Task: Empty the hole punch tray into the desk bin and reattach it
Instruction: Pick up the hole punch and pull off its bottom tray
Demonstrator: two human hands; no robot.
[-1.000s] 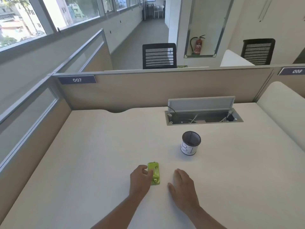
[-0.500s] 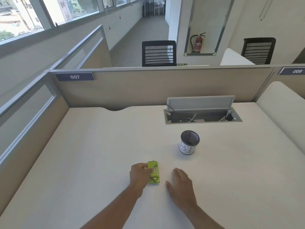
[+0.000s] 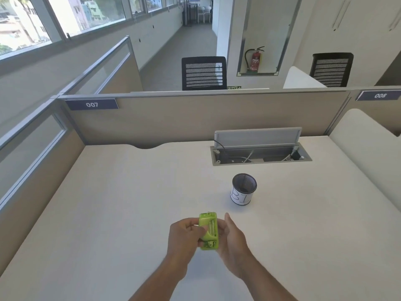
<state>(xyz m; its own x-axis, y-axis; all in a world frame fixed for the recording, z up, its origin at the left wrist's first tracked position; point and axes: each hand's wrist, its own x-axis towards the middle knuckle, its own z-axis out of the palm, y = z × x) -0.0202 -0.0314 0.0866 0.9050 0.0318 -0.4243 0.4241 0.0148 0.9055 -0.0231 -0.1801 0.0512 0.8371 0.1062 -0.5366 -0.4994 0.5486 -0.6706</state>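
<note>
A small lime-green hole punch [image 3: 208, 231] is held up off the desk near its front middle, its underside with metal rods facing me. My left hand [image 3: 184, 236] grips its left side, thumb across the body. My right hand [image 3: 231, 237] cups its right edge with the fingers touching it. The desk bin [image 3: 244, 189], a black mesh cup with a white paper label, stands upright farther back and to the right of both hands. I cannot tell whether the tray is attached.
The white desk [image 3: 130, 203] is walled by beige partitions at the back and left. An open cable hatch [image 3: 260, 154] with its lid raised sits behind the bin. A rounded white divider [image 3: 368, 159] borders the right side.
My left hand has lifted the hole punch off the desk and turned it. My right hand has left the desk surface and come against the punch's right side.
</note>
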